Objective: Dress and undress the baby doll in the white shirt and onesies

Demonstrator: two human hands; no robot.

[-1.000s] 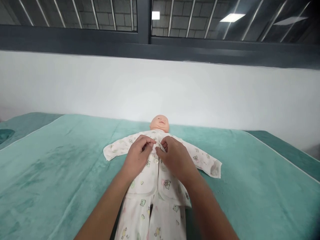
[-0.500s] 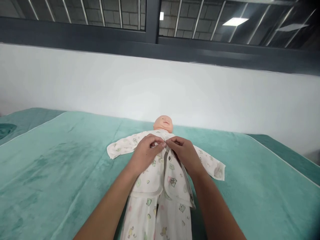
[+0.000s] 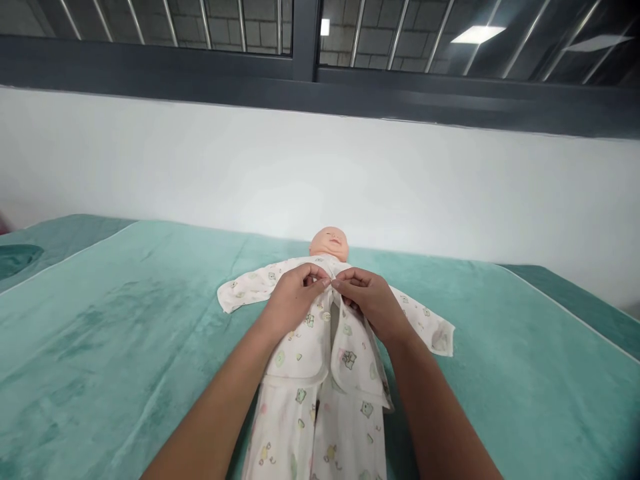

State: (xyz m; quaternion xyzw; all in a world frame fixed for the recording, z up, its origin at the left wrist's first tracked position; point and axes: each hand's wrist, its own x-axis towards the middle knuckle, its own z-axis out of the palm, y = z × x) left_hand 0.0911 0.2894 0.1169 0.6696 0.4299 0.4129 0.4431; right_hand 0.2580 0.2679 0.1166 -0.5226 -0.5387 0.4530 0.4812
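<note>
1. Clearly, the printed baby jacket [image 3: 295, 350] — probably light, soft, limp — lies on the doll [image 3: 329, 244].
2. Left hand [image 3: 294, 301] and right hand [image 3: 373, 303] pinch its front edges [image 3: 327, 357], thumbs against fingers.
3. Those edges suit fingertip holds.

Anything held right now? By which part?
The printed jacket: left hand and right hand pinch its front opening at the upper chest. Fingers hide whether a button is between them.
</note>
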